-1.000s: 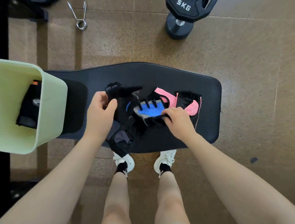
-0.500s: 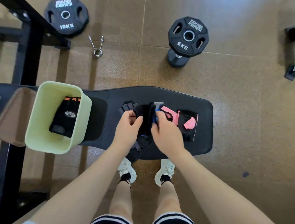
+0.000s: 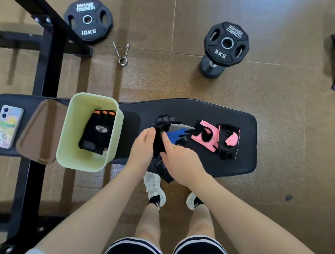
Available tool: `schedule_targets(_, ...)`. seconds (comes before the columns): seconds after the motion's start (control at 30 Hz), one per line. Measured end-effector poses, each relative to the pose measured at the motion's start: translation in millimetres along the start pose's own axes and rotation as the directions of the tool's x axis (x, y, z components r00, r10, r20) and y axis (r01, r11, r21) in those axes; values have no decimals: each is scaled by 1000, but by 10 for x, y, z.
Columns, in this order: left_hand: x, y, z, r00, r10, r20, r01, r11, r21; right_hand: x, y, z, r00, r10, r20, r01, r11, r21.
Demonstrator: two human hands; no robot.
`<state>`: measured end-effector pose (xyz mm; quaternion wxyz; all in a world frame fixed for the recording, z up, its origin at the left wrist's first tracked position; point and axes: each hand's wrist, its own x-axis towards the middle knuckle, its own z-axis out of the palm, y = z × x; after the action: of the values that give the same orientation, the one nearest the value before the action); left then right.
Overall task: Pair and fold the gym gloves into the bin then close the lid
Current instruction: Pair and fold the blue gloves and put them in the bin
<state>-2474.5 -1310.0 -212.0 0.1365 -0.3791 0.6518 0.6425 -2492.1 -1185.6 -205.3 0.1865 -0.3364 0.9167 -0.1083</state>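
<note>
Both hands meet over the bench [image 3: 210,109]. The left hand [image 3: 142,147] and right hand [image 3: 180,160] each pinch the black glove [image 3: 159,138] between them.

a black glove [image 3: 159,140] is gripped by the left hand [image 3: 142,147] and right hand [image 3: 180,160] over the counter [image 3: 210,109], beside the bin [image 3: 68,150].

The picture is bright and mostly sharp. Light shines off the brown floor [image 3: 253,11] near the top right, making a pale, shiny patch there. The black rack [image 3: 50,55] throws long soft shadows across the floor on the left. The bin [image 3: 116,140] drops a dark shadow on the surface [image 3: 210,107] beside it. The wide lens bends straight lines near the edges, and the corners look a bit soft and stretched.
</note>
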Motion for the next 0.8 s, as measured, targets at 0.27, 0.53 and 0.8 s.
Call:
schedule_targets(0.27,-39,80,-507,981,181,67,-191,964,184,42,-135,-20,994,16,-109,12,968,250)
schedule_targets(0.53,-26,308,-674,950,241,196,-297,890,346,402,307,-388,976,31,215,-150,813,562)
schedule_targets(0.8,-141,500,-557,949,203,242,-263,932,249,690,628,-692,942,-7,336,-231,713,662)
